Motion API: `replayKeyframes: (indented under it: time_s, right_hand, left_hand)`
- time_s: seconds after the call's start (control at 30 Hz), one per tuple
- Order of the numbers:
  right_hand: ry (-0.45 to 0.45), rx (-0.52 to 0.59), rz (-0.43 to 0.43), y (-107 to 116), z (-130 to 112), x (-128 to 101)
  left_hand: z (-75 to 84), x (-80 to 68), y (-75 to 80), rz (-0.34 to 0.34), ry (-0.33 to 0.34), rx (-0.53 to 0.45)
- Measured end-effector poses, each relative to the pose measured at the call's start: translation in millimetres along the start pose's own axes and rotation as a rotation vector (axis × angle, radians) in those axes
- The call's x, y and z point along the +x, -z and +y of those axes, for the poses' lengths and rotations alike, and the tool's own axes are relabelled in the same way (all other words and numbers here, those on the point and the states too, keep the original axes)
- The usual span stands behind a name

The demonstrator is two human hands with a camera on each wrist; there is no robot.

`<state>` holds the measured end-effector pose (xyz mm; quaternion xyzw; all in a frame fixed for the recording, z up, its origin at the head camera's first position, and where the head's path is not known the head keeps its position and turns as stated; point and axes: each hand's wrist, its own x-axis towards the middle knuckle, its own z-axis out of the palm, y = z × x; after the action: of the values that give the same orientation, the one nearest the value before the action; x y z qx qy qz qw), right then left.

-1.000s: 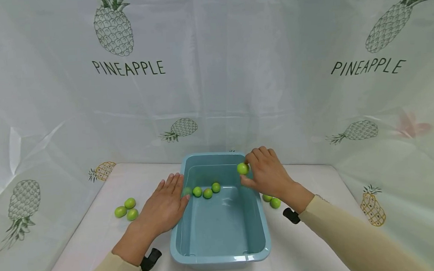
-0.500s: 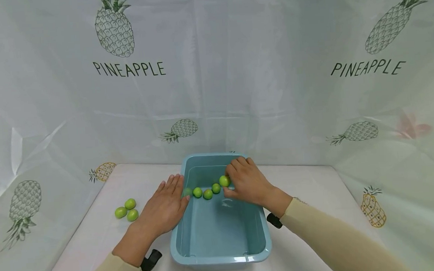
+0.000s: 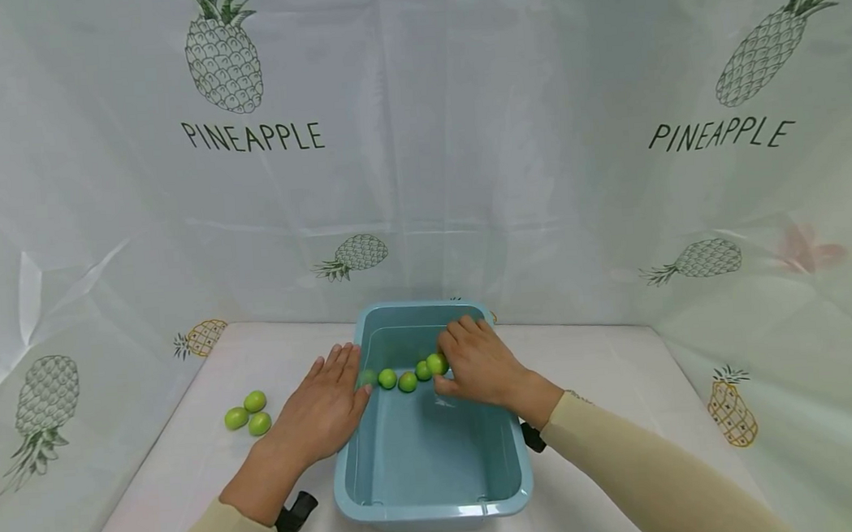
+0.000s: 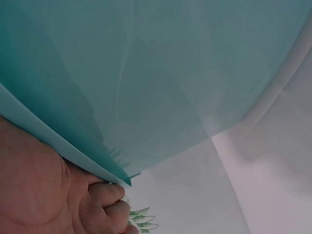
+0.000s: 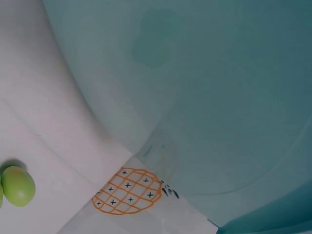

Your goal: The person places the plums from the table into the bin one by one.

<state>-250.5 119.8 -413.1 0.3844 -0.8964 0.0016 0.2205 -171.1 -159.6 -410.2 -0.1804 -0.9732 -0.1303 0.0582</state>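
The green fruit [image 3: 437,364] is pinched in the fingertips of the right hand [image 3: 479,368], low inside the blue tub [image 3: 436,509], at the right end of a row of other fruits [image 3: 397,378] sitting toward the tub's far end. It's touching or just about touching the next one in the row, hard to say which.

Handling-wise, it looks small, round and smooth-skinned, so probably light and firm, but the sort of thing that rolls off the moment it's let go. A glossy skin like that could get slippery, especially as the tub floor looks shiny and possibly wet. It's best taken across its middle between thumb and fingers, which is pretty much how it's being held. Not much squeeze should be needed.

The left hand [image 3: 322,406] is laid flat with straight fingers against the tub's left wall, holding nothing, fingertips near the left end of the row. The tub looks like thin plastic, likely light enough to slide if bumped, so that bracing makes sense.

Further out, three fruits [image 3: 247,411] are clustered on the counter [image 3: 188,451] to the left, well apart from the tub. One more fruit [image 5: 18,185] is caught by the right wrist view, outside the tub wall. A pineapple-print cloth [image 3: 418,136] covers the backdrop.
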Motion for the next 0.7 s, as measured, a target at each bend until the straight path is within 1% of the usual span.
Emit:
replayKeyframes:
  time_s: [0.2,0.47,0.7]
  right_hand:
    - [0.007,-0.012,0.001,-1.0,-0.7,-0.6]
    - [0.006,-0.061,0.023,-1.0,-0.7,-1.3]
    - [-0.004,-0.052,0.008,-3.1,-0.1,-2.1]
  left_hand:
    - [-0.1,0.2,-1.3,-0.004,0.008,-0.008]
    - [-0.2,-1.1,-0.2,0.002,0.007,-0.01]
    - [-0.4,-1.3,-0.5,0.003,0.006,-0.018]
